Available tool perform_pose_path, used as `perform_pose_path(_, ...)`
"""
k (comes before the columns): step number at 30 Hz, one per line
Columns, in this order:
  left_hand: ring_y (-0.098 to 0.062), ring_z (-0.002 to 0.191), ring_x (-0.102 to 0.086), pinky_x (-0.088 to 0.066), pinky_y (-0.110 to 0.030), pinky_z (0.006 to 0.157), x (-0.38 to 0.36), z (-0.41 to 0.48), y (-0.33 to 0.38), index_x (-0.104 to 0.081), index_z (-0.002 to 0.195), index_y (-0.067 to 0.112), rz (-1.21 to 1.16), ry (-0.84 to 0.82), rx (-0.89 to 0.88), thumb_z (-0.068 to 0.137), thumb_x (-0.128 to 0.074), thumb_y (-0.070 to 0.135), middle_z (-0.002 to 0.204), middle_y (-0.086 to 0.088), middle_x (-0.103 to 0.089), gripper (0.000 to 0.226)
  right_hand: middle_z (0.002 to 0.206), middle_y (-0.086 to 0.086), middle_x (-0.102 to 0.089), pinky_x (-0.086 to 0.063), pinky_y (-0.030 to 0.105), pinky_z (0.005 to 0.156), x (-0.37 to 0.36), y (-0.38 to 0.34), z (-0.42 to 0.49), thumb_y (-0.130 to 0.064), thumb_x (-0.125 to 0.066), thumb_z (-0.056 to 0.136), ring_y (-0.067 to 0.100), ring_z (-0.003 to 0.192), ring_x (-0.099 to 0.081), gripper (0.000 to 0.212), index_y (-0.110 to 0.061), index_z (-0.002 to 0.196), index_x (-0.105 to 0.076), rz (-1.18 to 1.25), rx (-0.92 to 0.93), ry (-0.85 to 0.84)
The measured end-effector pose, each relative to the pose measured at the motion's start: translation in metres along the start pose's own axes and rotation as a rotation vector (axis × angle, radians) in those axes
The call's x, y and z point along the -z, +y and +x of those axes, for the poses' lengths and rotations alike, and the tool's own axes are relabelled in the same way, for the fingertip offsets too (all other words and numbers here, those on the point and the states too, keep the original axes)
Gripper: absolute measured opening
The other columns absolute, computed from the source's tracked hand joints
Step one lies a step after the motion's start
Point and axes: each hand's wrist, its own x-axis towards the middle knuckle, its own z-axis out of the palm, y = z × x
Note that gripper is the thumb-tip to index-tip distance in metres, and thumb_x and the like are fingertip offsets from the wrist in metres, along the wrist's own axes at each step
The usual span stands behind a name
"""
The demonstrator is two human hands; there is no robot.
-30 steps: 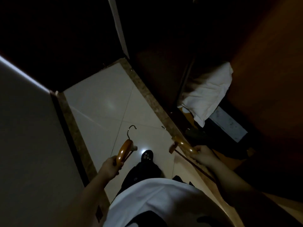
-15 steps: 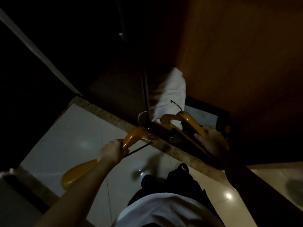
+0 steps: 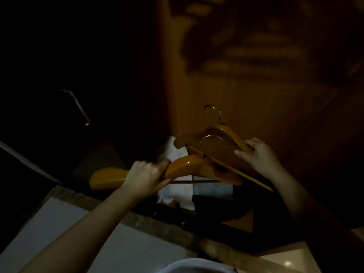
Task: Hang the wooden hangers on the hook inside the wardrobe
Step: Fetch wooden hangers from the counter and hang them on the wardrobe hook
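Note:
The scene is dim. My left hand (image 3: 144, 177) grips the shoulder of one wooden hanger (image 3: 185, 166), which lies roughly level across the middle of the view. My right hand (image 3: 258, 156) holds a second wooden hanger (image 3: 222, 143) just behind and to the right, its metal hook (image 3: 213, 112) pointing up toward the wooden wardrobe panel (image 3: 246, 91). The two hangers overlap where their middles meet. The wardrobe's own hook cannot be made out in the dark.
A white cloth (image 3: 177, 186) lies on the wardrobe floor under the hangers. The dark wardrobe opening (image 3: 98, 75) is at left, with a thin metal rod (image 3: 77, 105) in it. Pale floor tiles (image 3: 98, 243) and a stone threshold (image 3: 157, 223) are below.
Both hands have raised the hangers from near the floor toward the wardrobe and brought them together. The view has turned from the tiled floor to the wardrobe interior.

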Motion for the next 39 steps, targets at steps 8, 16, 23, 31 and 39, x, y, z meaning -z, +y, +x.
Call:
perform_pose_path(8,-0.021,0.101,-0.067,-0.051,-0.039,0.088,0.068,0.093,0.014,-0.053,0.127,0.02,0.188,0.329,-0.219,0.074,-0.056,0.058,0.113,-0.002,-0.07,0.065,0.11,-0.006,-0.06,-0.047,0.038,0.089,0.084,-0.029,0.02,-0.024,-0.069,0.082,0.019,0.098,-0.059,0.037,-0.031,0.115,-0.056,0.06,0.177,0.046)
perform_pose_path(16,-0.023,0.138,-0.037,-0.031,-0.04,0.11,0.139,0.144,0.023,0.0,0.145,0.036,0.109,0.287,-0.196,0.079,-0.04,0.064,0.149,-0.009,-0.036,0.083,0.112,-0.01,-0.05,-0.04,0.016,0.074,0.156,-0.058,0.018,-0.024,-0.063,0.086,0.0,0.086,-0.05,0.046,-0.021,0.13,-0.048,0.076,0.244,0.227)
perform_pose_path(23,-0.015,0.146,-0.011,-0.015,-0.037,0.117,0.203,0.178,0.024,0.018,0.133,0.051,-0.051,0.262,-0.218,0.086,-0.047,0.053,0.159,0.002,0.0,0.08,0.098,-0.025,-0.049,-0.042,0.008,0.076,0.219,-0.091,0.022,-0.021,-0.062,0.085,-0.01,0.091,-0.05,0.035,-0.028,0.117,-0.049,0.102,0.363,0.336)
perform_pose_path(31,-0.013,0.144,-0.015,-0.017,-0.035,0.116,0.274,0.202,0.01,0.02,0.13,0.053,-0.011,0.33,-0.205,0.086,-0.047,0.054,0.159,0.007,0.001,0.08,0.105,-0.023,-0.044,-0.037,-0.006,0.073,0.282,-0.143,0.043,-0.019,-0.059,0.087,-0.011,0.092,-0.044,0.049,-0.01,0.133,-0.046,0.054,0.464,0.466)
perform_pose_path(39,-0.014,0.14,-0.029,-0.033,-0.037,0.11,0.344,0.224,-0.017,0.01,0.137,0.052,0.016,0.364,-0.135,0.086,-0.048,0.052,0.157,0.015,-0.001,0.078,0.12,-0.015,-0.048,-0.047,0.03,0.093,0.328,-0.201,0.083,-0.019,-0.059,0.089,0.011,0.111,-0.051,0.058,-0.031,0.14,-0.036,0.073,0.631,0.471)
